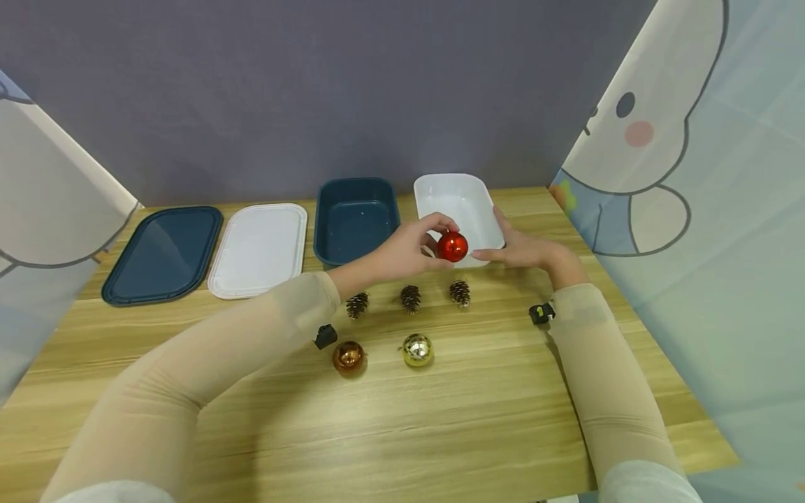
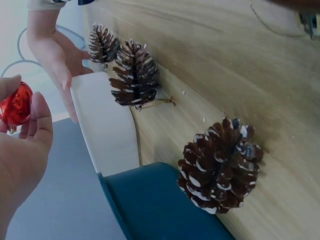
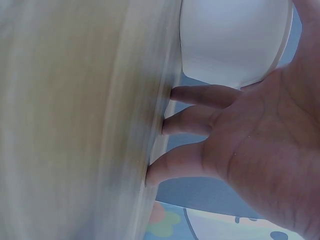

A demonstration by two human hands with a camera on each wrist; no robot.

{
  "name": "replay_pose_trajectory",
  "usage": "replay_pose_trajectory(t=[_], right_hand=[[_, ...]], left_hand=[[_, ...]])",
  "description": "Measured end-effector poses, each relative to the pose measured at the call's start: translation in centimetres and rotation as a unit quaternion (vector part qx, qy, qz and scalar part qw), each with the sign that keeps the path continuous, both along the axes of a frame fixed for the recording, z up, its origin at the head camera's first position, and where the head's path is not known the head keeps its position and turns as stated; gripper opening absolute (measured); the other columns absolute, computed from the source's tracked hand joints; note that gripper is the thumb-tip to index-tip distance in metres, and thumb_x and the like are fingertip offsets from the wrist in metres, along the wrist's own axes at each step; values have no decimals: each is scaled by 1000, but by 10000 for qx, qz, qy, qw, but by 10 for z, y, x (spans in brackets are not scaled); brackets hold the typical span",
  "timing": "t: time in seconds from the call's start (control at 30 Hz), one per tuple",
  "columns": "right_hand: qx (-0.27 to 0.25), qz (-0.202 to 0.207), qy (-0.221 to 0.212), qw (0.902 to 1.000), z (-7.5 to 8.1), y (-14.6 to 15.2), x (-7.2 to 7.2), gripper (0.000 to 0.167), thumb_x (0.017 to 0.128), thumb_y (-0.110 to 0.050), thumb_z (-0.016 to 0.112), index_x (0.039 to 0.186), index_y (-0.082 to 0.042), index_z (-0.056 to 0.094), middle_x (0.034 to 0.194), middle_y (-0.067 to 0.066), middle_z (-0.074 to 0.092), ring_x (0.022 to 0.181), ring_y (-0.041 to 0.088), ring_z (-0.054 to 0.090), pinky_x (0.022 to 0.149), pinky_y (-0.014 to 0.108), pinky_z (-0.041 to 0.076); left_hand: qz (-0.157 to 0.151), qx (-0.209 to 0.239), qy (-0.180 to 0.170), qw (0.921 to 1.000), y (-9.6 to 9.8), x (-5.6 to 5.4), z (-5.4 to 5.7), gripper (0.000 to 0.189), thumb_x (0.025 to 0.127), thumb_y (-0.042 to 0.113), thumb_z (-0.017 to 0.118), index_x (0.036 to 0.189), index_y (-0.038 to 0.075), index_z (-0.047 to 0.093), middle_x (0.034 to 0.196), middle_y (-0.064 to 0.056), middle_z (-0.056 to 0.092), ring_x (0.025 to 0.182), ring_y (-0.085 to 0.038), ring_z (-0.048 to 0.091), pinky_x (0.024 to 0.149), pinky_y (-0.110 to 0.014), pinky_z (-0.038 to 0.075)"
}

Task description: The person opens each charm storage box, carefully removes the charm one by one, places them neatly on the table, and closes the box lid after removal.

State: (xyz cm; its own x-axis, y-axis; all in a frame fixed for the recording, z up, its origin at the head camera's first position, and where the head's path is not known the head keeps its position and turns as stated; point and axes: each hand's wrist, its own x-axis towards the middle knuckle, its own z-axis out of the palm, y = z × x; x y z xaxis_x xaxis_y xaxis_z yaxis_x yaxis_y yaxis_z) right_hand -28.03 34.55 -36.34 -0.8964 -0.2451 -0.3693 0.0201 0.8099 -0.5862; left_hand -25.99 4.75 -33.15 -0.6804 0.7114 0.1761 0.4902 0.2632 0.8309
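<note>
A: Report the state of the left hand [image 1: 407,250].

B: Fingers curved; thumb and fingertips pinch the red ball [image 1: 453,246]. The ball is held higher than the rim, at the near side of the white bin [image 1: 462,209].

A: Right hand [image 1: 522,248]?

B: Fingers spread. It rests against the right side of the white bin, thumb at the near right corner.

A: Materials and shapes?

B: Red ball: round, glossy. White bin: smooth-walled, rounded corners. The blue bin [image 1: 355,227], to its left, has a similar form. On the near side of the bins, three pine cones [image 1: 411,299] form a row: brown, rough, scales tipped white. Nearer again are a shiny copper ball [image 1: 349,358] and, to its right, a reflective gold ball [image 1: 418,350]. Left of the blue bin, a white lid [image 1: 259,250] and a dark blue lid [image 1: 163,255] lie flat on the wood-grained counter [image 1: 453,433].

A: Differences between views?

B: The left wrist view adds a small cap under the red ball and a golden cord at the middle pine cone. The right wrist view shows three separated fingers extending down to the counter. Only the head view shows both lids.
</note>
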Motion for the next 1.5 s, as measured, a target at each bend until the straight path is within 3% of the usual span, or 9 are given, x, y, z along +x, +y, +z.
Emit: replay_pose_trajectory(t=[0.27, 0.37, 0.5, 0.73, 0.93, 1.03, 1.27, 1.5], right_hand=[[68, 46, 18, 10000, 1, -1, 1, 128, 97, -66, 67, 164, -24, -34, 179, 23, -9, 163, 49, 17, 128, 71, 23], [135, 72, 50, 9999, 3, -2, 3, 130, 95, -70, 66, 164, -25, -33, 179, 24, -6, 163, 49, 18, 128, 70, 23], [135, 62, 80, 9999, 4, -2, 3, 129, 95, -71, 66, 165, -25, -33, 179, 22, -6, 164, 47, 17, 130, 68, 22], [112, 62, 76, 9999, 4, -2, 4, 128, 96, -69, 66, 165, -22, -31, 179, 20, -9, 164, 46, 15, 131, 67, 20], [94, 76, 52, 9999, 6, -3, 5, 128, 96, -69, 66, 165, -23, -32, 179, 20, -11, 165, 47, 14, 131, 67, 19], [90, 37, 67, 9999, 5, -2, 4, 128, 96, -69, 66, 165, -23, -31, 179, 21, -8, 165, 46, 15, 131, 66, 20], [115, 37, 75, 9999, 4, -2, 3, 129, 95, -70, 66, 165, -23, -32, 179, 23, -8, 165, 46, 14, 131, 66, 19], [80, 59, 51, 9999, 5, -3, 3, 128, 96, -68, 67, 164, -25, -33, 179, 22, -9, 165, 48, 12, 131, 67, 19]], left_hand=[[-207, -435, 227, 9986, 4, 17, 0, 52, 90, 18, 88, 135, 16, 64, 129, -7, 68, 101, -22, 71, 93, -34, 61], [-229, -668, 402, 9967, 6, 27, -1, 52, 89, 21, 89, 135, 16, 65, 124, -5, 68, 104, -26, 70, 97, -38, 59], [-246, -994, 604, 9929, 11, 43, -5, 51, 88, 23, 90, 133, 15, 66, 119, -3, 70, 105, -25, 67, 95, -35, 55], [-190, -1620, 634, 9846, 15, 69, -15, 52, 87, 27, 92, 132, 18, 68, 121, 0, 75, 115, -21, 70, 102, -37, 55], [-124, -2181, 681, 9735, 18, 86, -20, 53, 85, 31, 93, 131, 23, 70, 115, 2, 77, 108, -18, 71, 91, -32, 57], [-106, -2430, 698, 9675, 18, 91, -21, 53, 85, 36, 92, 132, 27, 70, 113, 5, 77, 103, -15, 69, 84, -31, 57], [-87, -2775, 678, 9583, 19, 97, -27, 55, 87, 39, 90, 136, 28, 69, 123, 3, 76, 114, -17, 69, 94, -35, 57], [-186, -2963, 554, 9533, 23, 101, -32, 58, 87, 43, 89, 139, 29, 68, 131, 3, 76, 120, -18, 70, 94, -35, 57]])
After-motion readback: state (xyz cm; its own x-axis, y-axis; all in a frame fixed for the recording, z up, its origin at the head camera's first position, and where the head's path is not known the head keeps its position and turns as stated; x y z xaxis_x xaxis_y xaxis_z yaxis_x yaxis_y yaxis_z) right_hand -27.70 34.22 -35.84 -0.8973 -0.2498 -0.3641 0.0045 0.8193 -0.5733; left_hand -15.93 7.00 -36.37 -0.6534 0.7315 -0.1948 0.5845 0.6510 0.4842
